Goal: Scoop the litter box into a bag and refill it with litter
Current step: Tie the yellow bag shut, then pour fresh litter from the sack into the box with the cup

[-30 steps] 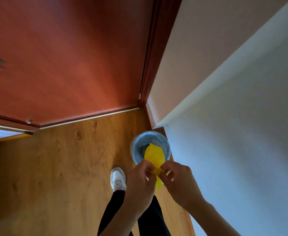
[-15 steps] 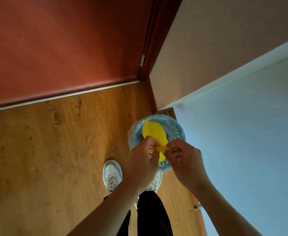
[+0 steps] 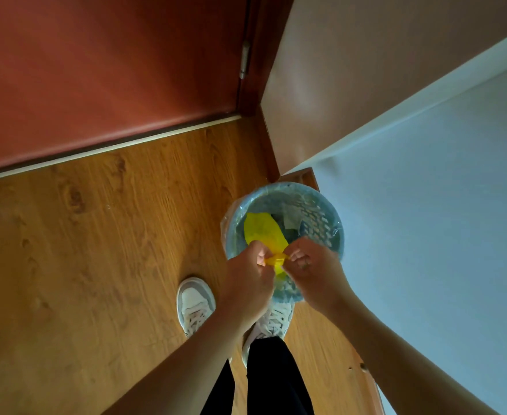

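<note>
A yellow bag (image 3: 263, 232) hangs over a blue perforated waste bin (image 3: 321, 223) lined with clear plastic, standing on the wooden floor by the wall corner. My left hand (image 3: 247, 280) and my right hand (image 3: 315, 274) both pinch the twisted top of the yellow bag just above the bin's near rim. The bag's lower body dangles inside the bin's mouth. No litter box or scoop is in view.
A reddish-brown door (image 3: 111, 70) with a hinge (image 3: 244, 59) fills the top left. A pale wall (image 3: 441, 220) runs along the right. My two white shoes (image 3: 195, 304) stand on the wooden floor (image 3: 81, 265) just before the bin.
The view has moved closer to the bin. Both hands with the yellow bag now sit lower over the bin's near rim, and the second shoe has come into sight.
</note>
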